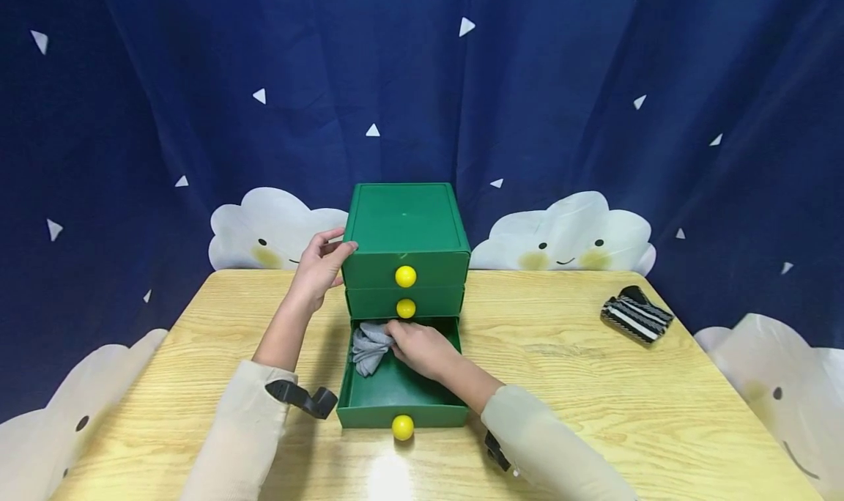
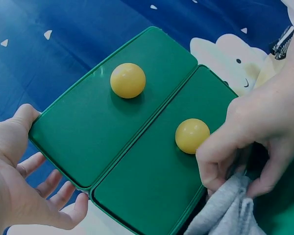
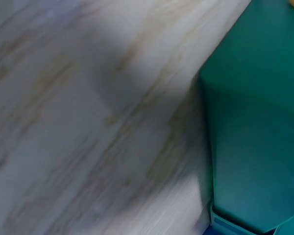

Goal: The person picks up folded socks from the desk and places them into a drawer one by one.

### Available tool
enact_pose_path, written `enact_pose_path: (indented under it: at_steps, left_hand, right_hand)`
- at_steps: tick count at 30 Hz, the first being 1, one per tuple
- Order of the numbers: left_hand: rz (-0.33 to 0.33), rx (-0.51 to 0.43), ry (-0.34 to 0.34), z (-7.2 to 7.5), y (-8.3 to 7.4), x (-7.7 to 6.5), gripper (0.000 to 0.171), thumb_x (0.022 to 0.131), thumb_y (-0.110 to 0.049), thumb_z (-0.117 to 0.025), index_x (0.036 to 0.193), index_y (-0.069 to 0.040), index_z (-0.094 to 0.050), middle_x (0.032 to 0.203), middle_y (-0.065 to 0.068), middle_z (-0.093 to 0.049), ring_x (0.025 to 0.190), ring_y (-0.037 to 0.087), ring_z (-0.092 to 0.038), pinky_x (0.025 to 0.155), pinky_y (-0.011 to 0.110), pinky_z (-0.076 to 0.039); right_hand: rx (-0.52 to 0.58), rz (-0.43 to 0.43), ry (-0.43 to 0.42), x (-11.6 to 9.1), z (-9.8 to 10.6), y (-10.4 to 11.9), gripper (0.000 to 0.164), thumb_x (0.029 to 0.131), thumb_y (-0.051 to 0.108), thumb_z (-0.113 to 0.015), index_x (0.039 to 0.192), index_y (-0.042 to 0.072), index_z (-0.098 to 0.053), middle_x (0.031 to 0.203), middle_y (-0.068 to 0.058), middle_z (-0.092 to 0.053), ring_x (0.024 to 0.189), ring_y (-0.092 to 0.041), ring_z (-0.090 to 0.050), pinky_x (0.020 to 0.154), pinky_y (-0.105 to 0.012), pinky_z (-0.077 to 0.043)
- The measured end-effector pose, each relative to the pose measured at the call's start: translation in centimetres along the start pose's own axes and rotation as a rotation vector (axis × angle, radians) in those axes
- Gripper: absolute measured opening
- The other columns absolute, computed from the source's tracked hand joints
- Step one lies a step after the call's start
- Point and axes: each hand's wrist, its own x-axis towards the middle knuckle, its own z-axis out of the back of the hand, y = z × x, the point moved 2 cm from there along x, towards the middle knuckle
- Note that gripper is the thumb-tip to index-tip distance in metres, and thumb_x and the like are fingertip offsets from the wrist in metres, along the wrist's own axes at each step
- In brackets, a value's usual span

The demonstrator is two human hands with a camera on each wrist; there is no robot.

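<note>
A green desktop cabinet (image 1: 405, 219) has round yellow knobs, and its bottom drawer (image 1: 369, 415) is pulled out. My right hand (image 1: 422, 349) reaches into that drawer and pinches a bunched grey cloth (image 1: 371, 347) at the drawer's back left; the left wrist view shows the thumb and fingers on the grey cloth (image 2: 225, 208). My left hand (image 1: 319, 266) rests against the cabinet's upper left side, thumb at the front corner and the other fingers spread along the side. The right wrist view shows only the drawer's green outer wall (image 3: 259, 147) and the tabletop, with the right hand out of sight.
The two upper drawers, with a top knob (image 1: 405, 276) and a middle knob (image 1: 405, 308), are closed. On the wooden table (image 1: 560, 384) at the far right lies a folded black, grey and white striped fabric item (image 1: 636, 316). A dark blue curtain (image 1: 409, 69) hangs behind.
</note>
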Motion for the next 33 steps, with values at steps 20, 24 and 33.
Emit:
enact_pose_path:
  at_steps: [20,24,33]
  left_hand:
    - [-0.001,-0.003,0.008,0.1,0.1,0.1,0.056,0.092,-0.029,-0.055,0.143,-0.017,-0.033,0.144,0.015,-0.036,0.131,0.031,-0.040,0.101,0.057,-0.037]
    - [-0.001,-0.005,0.008,0.1,0.1,0.1,0.056,0.092,-0.029,-0.055,0.143,-0.017,-0.033,0.144,0.014,-0.036,0.130,0.031,-0.040,0.101,0.056,-0.037]
    - [0.002,-0.007,0.008,0.1,0.1,0.1,0.056,0.092,-0.029,-0.055,0.142,-0.017,-0.033,0.144,0.014,-0.036,0.129,0.031,-0.041,0.101,0.055,-0.038]
  right_hand:
    - [-0.512,0.175,-0.239,0.1,-1.0,0.0,0.015,0.093,0.007,-0.047,0.088,0.012,-0.060,0.076,0.002,-0.061,0.065,-0.010,-0.057,0.057,-0.020,-0.048]
    - [-0.519,0.158,-0.212,0.1,-0.8,0.0,0.017,0.093,0.005,-0.045,0.088,0.011,-0.060,0.078,0.001,-0.059,0.066,-0.011,-0.056,0.057,-0.020,-0.049]
    - [-0.281,-0.069,-0.121,-0.4,0.5,0.0,0.009,0.086,0.019,-0.067,0.089,0.013,-0.061,0.079,0.001,-0.062,0.069,-0.012,-0.058,0.058,-0.024,-0.051]
